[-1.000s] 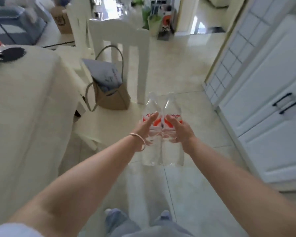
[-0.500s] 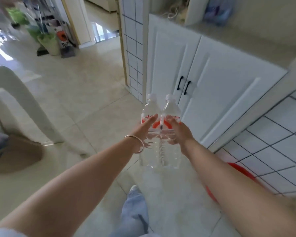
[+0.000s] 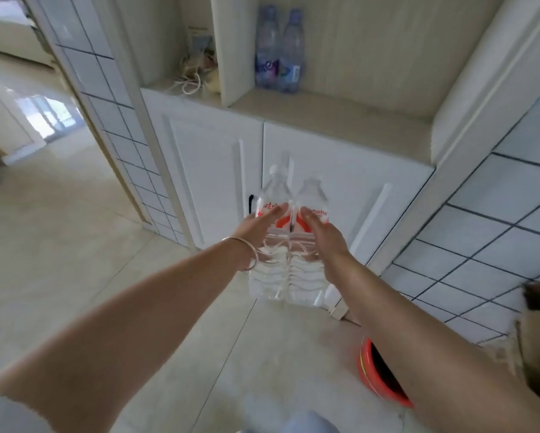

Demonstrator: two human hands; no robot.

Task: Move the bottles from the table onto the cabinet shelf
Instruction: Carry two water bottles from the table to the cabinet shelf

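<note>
Your left hand (image 3: 260, 225) and right hand (image 3: 324, 232) press inward from either side on a pair of clear ribbed plastic water bottles with red-and-white labels (image 3: 289, 245), fingers laid long against the labels, not wrapped round. The two bottles stand upright and touch each other, so you squeeze them as one block between your palms; that is probably why the hands sit at label height, where the walls look stiffer than the ribbed lower part. The thin metal bangle (image 3: 246, 251) rides on your left wrist, just beside the left bottle.

The pair is in the air in front of the white double cabinet doors (image 3: 340, 195), below the level of the open beige cabinet shelf (image 3: 340, 104). On that shelf, at its left end beside the white upright divider (image 3: 228, 57), two blue-tinted bottles with purple labels (image 3: 279, 54) already stand together. The run of shelf to their right looks like the natural landing spot, I'd judge, which calls for a lift up and forward. Left of the divider lies a tangle of pale cord (image 3: 190, 79). Down by your right forearm sits a red plastic basin (image 3: 378, 376) on the tiled floor (image 3: 75, 245).
</note>
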